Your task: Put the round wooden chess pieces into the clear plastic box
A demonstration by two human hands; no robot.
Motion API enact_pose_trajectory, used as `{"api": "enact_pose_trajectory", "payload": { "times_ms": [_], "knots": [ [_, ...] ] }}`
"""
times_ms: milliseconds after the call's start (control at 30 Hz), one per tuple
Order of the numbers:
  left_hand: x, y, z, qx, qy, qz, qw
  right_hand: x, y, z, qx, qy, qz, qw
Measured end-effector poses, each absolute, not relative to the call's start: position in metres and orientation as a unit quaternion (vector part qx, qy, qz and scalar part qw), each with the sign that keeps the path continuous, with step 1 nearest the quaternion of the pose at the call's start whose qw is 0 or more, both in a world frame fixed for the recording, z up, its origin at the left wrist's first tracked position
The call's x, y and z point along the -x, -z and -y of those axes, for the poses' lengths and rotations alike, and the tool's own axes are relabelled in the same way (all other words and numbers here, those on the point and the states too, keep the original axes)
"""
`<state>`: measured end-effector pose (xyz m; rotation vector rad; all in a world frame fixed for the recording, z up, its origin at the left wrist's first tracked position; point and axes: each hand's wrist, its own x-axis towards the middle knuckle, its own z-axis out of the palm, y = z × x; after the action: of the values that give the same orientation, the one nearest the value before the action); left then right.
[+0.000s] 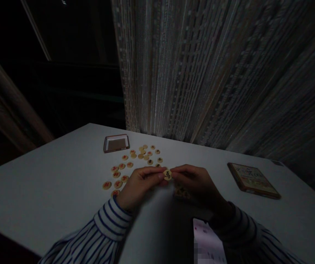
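Between my two hands is a round, pale xiangqi piece (168,175) with a black character facing me. My left hand (143,182) pinches its left edge, and my right hand (194,180) pinches the right edge. Loose xiangqi pieces (116,174) with red characters lie on the table to the left of my left hand. Beyond my hands are several more, some black-marked (150,162) and some showing plain faces (140,156). A few pieces (181,192) sit in shadow under my right hand, partly hidden by it.
On the white table (63,161), an open shallow tin (116,143) stands at the back left. A flat box or lid with a printed top (253,179) lies at the right. A lit phone (209,242) is near my right forearm. String curtains (174,73) hang behind the table.
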<state>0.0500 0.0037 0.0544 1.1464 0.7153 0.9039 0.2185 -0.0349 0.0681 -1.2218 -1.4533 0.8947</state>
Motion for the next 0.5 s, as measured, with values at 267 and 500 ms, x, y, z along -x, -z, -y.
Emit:
{"api": "enact_pose_trajectory", "payload": {
  "times_ms": [267, 500],
  "knots": [
    [-0.066, -0.068, 0.004, -0.493, -0.418, -0.333, 0.687, -0.224, -0.071, 0.038, 0.514, -0.346, 0.586, 0.522],
    [-0.081, -0.073, 0.006, -0.486, -0.433, -0.332, 0.683, -0.236, -0.071, 0.038, 0.528, -0.311, 0.582, 0.535]
  ]
}}
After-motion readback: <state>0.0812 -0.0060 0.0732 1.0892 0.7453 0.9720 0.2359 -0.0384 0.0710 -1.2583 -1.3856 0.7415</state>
